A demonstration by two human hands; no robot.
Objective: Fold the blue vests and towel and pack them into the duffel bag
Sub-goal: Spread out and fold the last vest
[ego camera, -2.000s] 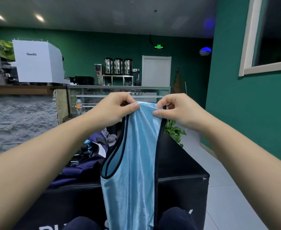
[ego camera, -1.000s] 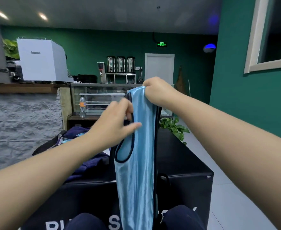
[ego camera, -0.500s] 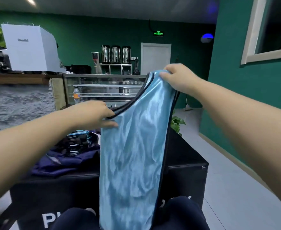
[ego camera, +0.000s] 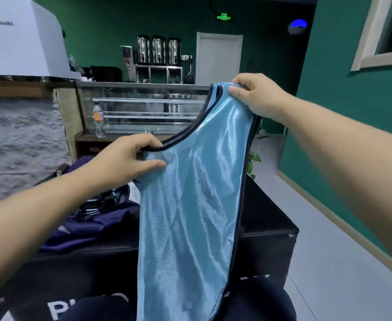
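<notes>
Two hands hold one blue vest (ego camera: 190, 205) up in the air in front of the person, above a black box-like table (ego camera: 269, 218). The right hand (ego camera: 257, 96), raised higher, pinches the bunched shoulder straps at the top of the vest, thumb on the near side and fingers curled over the far side. The left hand (ego camera: 125, 158), lower and to the left, grips the dark-trimmed edge of the armhole, thumb pressed flat on the shiny front of the cloth and fingers curled behind the trim. Between the two hands the trimmed edge runs in a curve, and the body of the vest hangs straight down, its lower end dropping out of sight between the person's dark-clad knees (ego camera: 259, 300). Behind the left forearm, on the black table, lies the navy duffel bag (ego camera: 84, 225), open, with dark items showing inside that are too small to tell apart. Farther back stand a glass display counter (ego camera: 144, 107) with a drinks bottle (ego camera: 98, 119) at its left end, three steel urns (ego camera: 158, 50) on a shelf, a white door (ego camera: 218, 59) and green walls (ego camera: 352, 112).
</notes>
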